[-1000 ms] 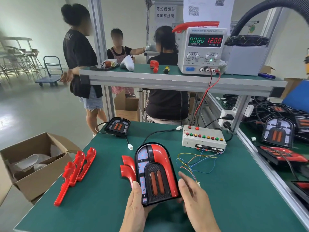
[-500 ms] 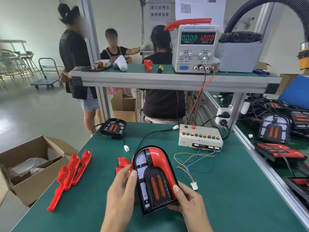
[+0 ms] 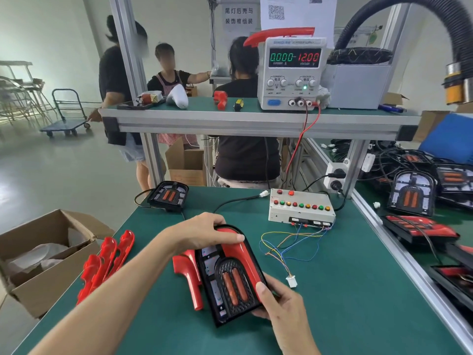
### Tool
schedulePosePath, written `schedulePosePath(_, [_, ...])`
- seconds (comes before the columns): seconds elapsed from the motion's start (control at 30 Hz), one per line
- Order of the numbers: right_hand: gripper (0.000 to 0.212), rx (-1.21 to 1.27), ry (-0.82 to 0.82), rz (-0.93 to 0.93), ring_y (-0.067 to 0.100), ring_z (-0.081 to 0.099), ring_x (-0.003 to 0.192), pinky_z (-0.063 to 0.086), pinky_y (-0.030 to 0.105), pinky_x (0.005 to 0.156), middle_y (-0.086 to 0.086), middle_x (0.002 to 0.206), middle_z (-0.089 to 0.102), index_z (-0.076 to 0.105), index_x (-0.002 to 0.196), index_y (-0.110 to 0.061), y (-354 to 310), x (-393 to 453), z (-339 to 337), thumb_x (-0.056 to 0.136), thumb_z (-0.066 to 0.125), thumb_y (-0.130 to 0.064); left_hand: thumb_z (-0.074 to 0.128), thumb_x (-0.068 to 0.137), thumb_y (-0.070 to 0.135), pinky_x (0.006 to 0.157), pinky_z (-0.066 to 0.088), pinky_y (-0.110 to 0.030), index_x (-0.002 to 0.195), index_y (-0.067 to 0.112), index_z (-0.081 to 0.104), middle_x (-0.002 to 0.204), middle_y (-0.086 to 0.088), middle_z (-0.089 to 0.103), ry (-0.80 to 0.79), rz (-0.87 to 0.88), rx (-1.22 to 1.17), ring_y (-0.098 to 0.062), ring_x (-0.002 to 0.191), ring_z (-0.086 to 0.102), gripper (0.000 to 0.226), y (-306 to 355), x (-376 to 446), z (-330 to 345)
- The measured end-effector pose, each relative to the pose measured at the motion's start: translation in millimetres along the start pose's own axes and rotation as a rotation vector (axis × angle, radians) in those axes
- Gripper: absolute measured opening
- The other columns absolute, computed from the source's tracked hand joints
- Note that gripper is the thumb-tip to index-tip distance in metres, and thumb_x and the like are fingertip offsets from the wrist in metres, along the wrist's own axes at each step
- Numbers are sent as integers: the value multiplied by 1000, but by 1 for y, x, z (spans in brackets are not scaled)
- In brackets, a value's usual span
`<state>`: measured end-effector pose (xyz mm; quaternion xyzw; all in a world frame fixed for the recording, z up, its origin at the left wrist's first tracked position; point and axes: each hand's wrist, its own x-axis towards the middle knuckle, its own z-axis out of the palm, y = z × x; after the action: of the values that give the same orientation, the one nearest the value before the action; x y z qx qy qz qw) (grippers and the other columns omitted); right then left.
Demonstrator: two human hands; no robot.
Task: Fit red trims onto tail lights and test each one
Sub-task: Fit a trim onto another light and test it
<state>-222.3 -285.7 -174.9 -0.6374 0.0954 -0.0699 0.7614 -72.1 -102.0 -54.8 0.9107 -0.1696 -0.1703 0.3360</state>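
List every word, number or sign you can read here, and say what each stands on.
"0.000" and "12.00": power supply display.
"CURRENT A", "VOLTAGE V": beneath those digits.
"尾灯后壳与 装饰框组装": paper sign behind the shelf.
QR code: white sheet, not decodable.
Knob labels and the supply's top brand strip: too small to read.

Both forearms are bare from where they enter at the bottom edge; no sleeve or cuff shows on either. The left hand (image 3: pixel 202 233) and right hand (image 3: pixel 284 307) wear no gloves, rings or watch. The fingers (image 3: pixel 231 237) have short, plain, unpainted nails.
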Motion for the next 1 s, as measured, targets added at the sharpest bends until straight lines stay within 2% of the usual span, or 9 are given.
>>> schedulePosePath(0.1, [21, 30, -16, 6, 13, 74, 83, 63, 35, 68, 7, 97, 80, 76, 113, -14, -1, 1, 1, 95, 66, -9, 77, 57, 81, 83, 57, -41, 89, 17, 68, 83, -1, 74, 14, -8, -142, -14, 71, 68, 72, -10, -2, 6])
schedulePosePath(0.2, [25, 90, -52, -10, 18, 74, 91, 63, 35, 75, 11, 103, 79, 76, 114, -11, -2, 1, 1, 94, 64, -18, 82, 59, 72, 90, 59, -48, 93, 15, 71, 87, -6, 77, 35, -20, -280, -26, 83, 75, 67, -16, -3, 8])
schedulePosePath(0.3, [34, 92, -88, -22, 22, 73, 101, 62, 37, 82, 11, 109, 78, 75, 118, -14, -4, 1, 0, 89, 71, -32, 83, 58, 69, 91, 59, -51, 93, 16, 72, 87, -6, 78, 51, -27, -355, -29, 85, 76, 64, -17, -1, 11])
schedulePosePath(0.47, [32, 82, -90, -27, 16, 74, 96, 60, 31, 76, 7, 108, 78, 80, 112, -27, -6, 0, -1, 84, 67, -38, 83, 57, 71, 84, 62, -45, 93, 18, 71, 84, -3, 78, 64, -40, -379, -25, 79, 76, 66, -19, -2, 13])
schedulePosePath(0.6, [26, 71, -84, -31, 17, 74, 93, 62, 35, 78, 8, 106, 79, 80, 110, -30, -6, 0, 2, 88, 68, -32, 83, 55, 71, 86, 61, -46, 93, 16, 71, 86, -5, 78, 62, -43, -388, -27, 83, 75, 68, -21, -5, 14])
schedulePosePath(0.77, [25, 47, -80, -41, 12, 71, 86, 58, 26, 70, 8, 103, 79, 82, 107, -24, -3, 3, 0, 99, 62, -10, 87, 54, 60, 85, 61, -50, 97, 9, 69, 90, -14, 77, 61, -67, -464, -27, 77, 73, 69, -18, -10, 18])
schedulePosePath(1.0, [24, 24, -76, -72, 13, 67, 82, 56, 26, 69, 22, 105, 72, 82, 106, -20, 2, 5, -2, 98, 63, -6, 96, 59, 41, 89, 59, -55, 93, 9, 68, 88, -16, 75, 5, -114, -526, -32, 81, 71, 55, -12, -12, 12])
